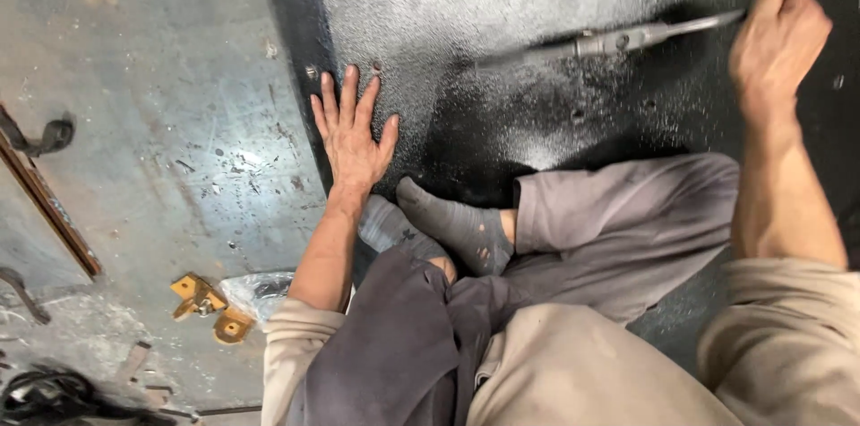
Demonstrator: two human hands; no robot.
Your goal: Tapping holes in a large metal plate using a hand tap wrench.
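I sit on a large dark metal sheet [502, 5] that lies on the floor, its surface dusted with pale specks. My left hand [352, 135] is flat and spread on the sheet near its left edge, holding nothing. My right hand [778, 41] is closed around the handle end of a long metal tool [618, 39], which stretches leftward low over the sheet. My legs in grey trousers and two grey-socked feet [452, 222] are folded on the sheet below the hands.
Grey stained concrete floor [161, 121] lies left of the sheet. Yellow metal brackets [208, 305] and a crumpled plastic bag [260, 292] sit at lower left. A rusty bar [49, 211] runs along the left edge, with dark cables [54, 390] in the bottom left corner.
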